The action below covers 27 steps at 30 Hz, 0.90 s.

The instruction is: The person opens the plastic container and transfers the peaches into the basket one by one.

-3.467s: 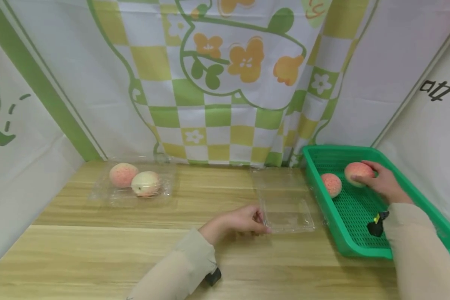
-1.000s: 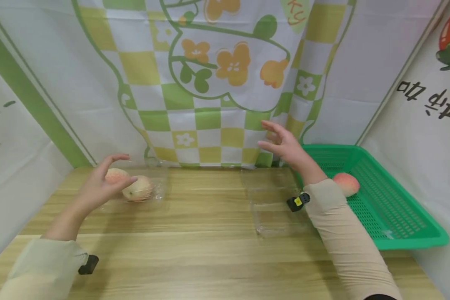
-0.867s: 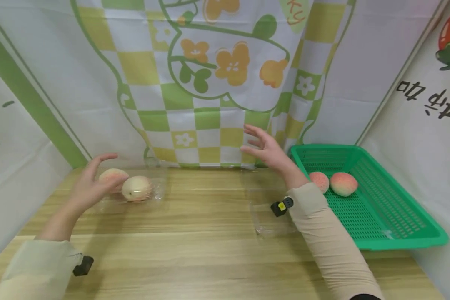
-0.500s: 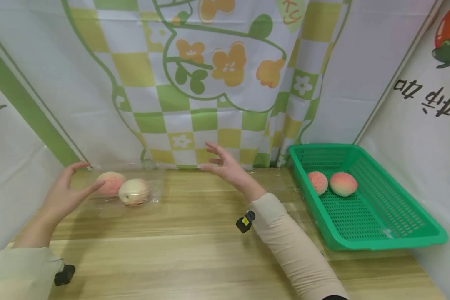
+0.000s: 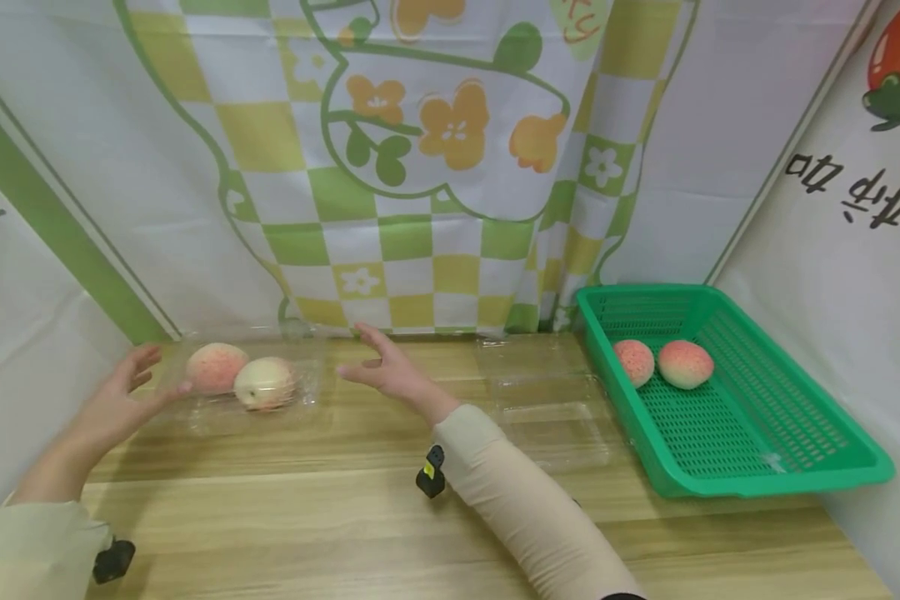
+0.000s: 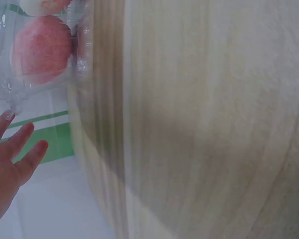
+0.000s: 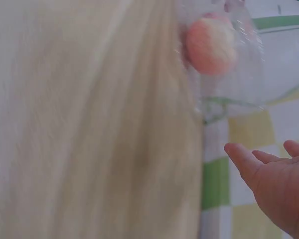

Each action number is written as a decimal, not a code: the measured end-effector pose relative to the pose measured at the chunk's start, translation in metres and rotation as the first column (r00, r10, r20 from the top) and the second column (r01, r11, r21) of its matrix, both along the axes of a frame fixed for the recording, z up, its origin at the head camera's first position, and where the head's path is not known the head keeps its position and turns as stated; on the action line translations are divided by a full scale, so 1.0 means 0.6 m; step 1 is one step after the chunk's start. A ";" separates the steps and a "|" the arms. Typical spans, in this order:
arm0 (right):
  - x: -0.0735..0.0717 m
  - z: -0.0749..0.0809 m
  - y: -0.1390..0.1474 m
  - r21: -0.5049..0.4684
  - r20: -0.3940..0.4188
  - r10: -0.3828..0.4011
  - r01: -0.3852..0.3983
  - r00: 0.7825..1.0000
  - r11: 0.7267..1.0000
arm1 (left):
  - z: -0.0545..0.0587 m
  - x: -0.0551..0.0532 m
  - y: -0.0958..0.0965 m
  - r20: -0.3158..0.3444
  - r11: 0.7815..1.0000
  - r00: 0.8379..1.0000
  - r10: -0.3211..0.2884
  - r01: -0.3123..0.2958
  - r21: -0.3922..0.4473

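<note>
Beige sleeves [image 5: 528,504] take up the near edge, each with a black device [image 5: 431,472] at the wrist. Beneath them runs a wood-grain surface [image 5: 322,533]. Left hand [image 5: 112,408] found at the left end of a clear plastic container [image 5: 310,392], fingers spread, gripping nothing; contact with the container's edge cannot be confirmed. Right hand [image 5: 401,375] found off the right end, a gap between, fingers extended and parted, likewise holding nothing. Hands are well apart, container between them. It rests toward the back of the surface and carries a pale peach [image 5: 265,383] and, just behind and left, a pink peach [image 5: 216,368]. Further right lies a second clear container [image 5: 551,421], just beside a green basket [image 5: 757,484]. Two further peaches [image 5: 686,364] sit inside near its left wall. Behind hangs a checked curtain [image 5: 457,275] printed with orange flowers
</note>
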State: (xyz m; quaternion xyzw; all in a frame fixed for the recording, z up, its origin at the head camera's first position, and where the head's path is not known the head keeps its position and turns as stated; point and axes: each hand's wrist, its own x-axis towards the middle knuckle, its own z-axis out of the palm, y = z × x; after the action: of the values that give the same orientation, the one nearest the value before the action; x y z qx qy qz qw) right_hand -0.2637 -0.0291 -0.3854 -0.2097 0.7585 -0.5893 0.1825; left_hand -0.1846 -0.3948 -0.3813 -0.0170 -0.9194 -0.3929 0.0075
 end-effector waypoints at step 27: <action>0.020 -0.066 -0.093 0.111 -0.078 0.070 -0.061 0.994 0.992 | -0.035 0.017 -0.015 0.128 0.992 0.983 -0.130 0.128 0.023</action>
State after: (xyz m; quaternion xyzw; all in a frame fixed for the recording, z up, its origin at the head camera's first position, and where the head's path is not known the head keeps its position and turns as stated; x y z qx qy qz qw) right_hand -0.2514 -0.0850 -0.4252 -0.2484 0.7889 -0.5318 0.1819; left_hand -0.1744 -0.4037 -0.4022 -0.0509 -0.9120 -0.3996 -0.0773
